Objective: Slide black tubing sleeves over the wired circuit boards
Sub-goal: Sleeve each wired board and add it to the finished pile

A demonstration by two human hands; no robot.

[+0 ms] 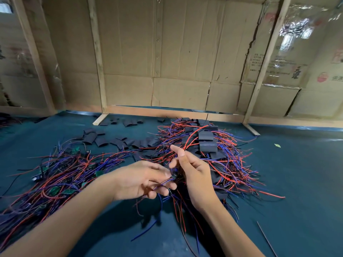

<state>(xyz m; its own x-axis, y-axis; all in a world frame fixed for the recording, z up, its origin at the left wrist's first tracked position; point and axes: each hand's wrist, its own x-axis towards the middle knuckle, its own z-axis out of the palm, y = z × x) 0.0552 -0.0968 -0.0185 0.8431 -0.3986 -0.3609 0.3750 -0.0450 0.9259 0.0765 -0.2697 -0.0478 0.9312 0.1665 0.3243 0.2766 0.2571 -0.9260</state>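
My left hand pinches a bundle of red and blue wires just above the table. My right hand meets it from the right, its thumb and fingers closed on the dark end of the same piece, with the index finger stretched upward. Whether that dark end is a board or a sleeve is blurred. Loose black tubing sleeves lie scattered behind my hands. A heap of bare green circuit boards with wires spreads on the left. On the right sits a heap of sleeved boards.
The dark green table mat runs to a wooden frame lined with cardboard at the back. Stray wires trail on the mat under my wrists. A thin stick lies at the lower right.
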